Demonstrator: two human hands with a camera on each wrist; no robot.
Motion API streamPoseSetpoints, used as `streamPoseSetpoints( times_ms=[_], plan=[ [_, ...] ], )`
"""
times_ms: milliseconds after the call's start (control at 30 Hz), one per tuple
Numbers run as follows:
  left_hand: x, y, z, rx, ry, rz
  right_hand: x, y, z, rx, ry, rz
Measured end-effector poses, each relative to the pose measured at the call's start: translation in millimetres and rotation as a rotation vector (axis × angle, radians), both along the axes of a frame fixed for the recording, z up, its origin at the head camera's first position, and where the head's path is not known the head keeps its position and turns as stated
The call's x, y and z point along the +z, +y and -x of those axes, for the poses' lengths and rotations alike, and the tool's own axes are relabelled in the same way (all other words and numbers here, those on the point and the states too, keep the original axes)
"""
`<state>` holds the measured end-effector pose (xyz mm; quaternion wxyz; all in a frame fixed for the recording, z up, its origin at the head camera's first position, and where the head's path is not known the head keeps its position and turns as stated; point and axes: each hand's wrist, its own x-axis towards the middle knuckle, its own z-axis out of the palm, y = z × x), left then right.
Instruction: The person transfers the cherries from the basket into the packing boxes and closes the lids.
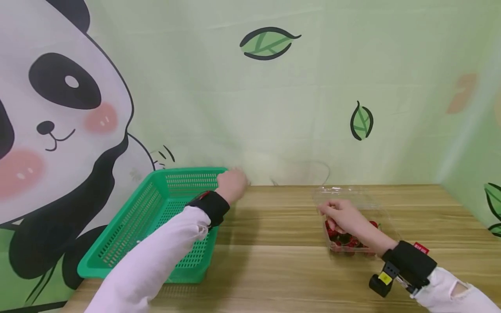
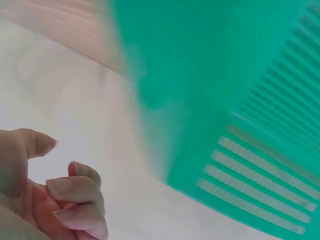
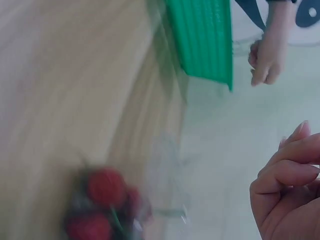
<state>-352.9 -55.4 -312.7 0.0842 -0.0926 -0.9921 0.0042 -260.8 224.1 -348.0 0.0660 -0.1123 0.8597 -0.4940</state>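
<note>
My left hand (image 1: pixel 232 184) hovers at the far right corner of a green plastic basket (image 1: pixel 207 277). In the left wrist view its fingers curl loosely, the thumb stands apart, and nothing lies between them. A clear plastic box (image 1: pixel 344 249) stands to the right on the table, its transparent lid raised at the back. Inside are red cherries (image 1: pixel 332 232) with green stems, blurred in the right wrist view (image 3: pixel 106 187). Over this box is my right hand (image 1: pixel 344 216), fingers loosely bent, with no object showing in them. Part of that hand is cut off in the right wrist view.
The wood-grain table (image 1: pixel 282 269) runs between basket and box. Behind it hangs a pale green cloth backdrop (image 1: pixel 219 108) with a printed panda and leaves. A small camera (image 1: pixel 381 284) sticks out from the black band on my right wrist.
</note>
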Motion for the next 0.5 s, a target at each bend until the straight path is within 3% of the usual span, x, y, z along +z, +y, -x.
streamPoseSetpoints(
  times_ms=[67, 200, 333, 500],
  plan=[
    [-1.5, 18.1, -3.6, -0.05, 0.006, 0.017, 5.9, 12.9, 3.8, -0.015, 0.012, -0.024],
    [-10.4, 54.2, -14.0, -0.152, -0.077, 0.011, 16.1, 40.3, 11.3, -0.061, 0.007, -0.059],
    [-21.8, 84.3, -24.9, -0.17, -0.208, -0.027, 19.1, 66.2, 16.0, -0.101, 0.004, -0.083],
    [-30.3, 107.5, -31.2, -0.211, -0.266, -0.029, 13.7, 93.7, 19.1, -0.139, 0.016, -0.141]
  ],
)
